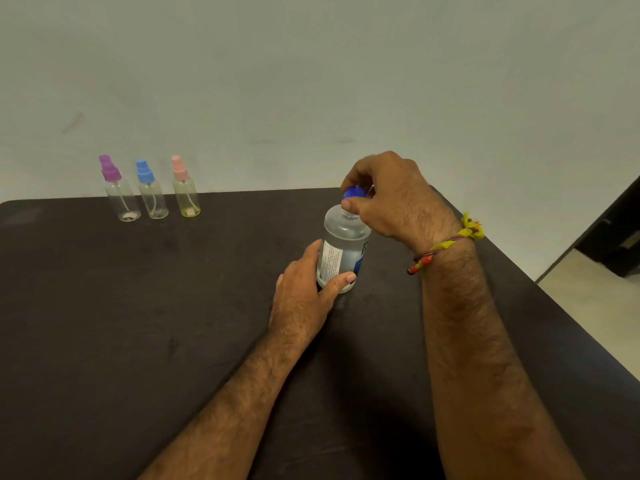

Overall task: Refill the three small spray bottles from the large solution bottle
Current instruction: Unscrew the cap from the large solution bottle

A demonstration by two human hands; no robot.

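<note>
Gripping the lower body of the large solution bottle (341,247), the left hand (304,292) wraps thumb and fingers round its label. The bottle is clear and round-shouldered, stands upright right of centre on the dark matte bench (173,323), and holds clear liquid. The right hand (391,195) pinches its blue cap (354,192) from above. Far left stand three upright clear spray bottles: purple-topped (119,192), blue-topped (150,192), and pink-topped (185,192) with a yellowish tint.
</note>
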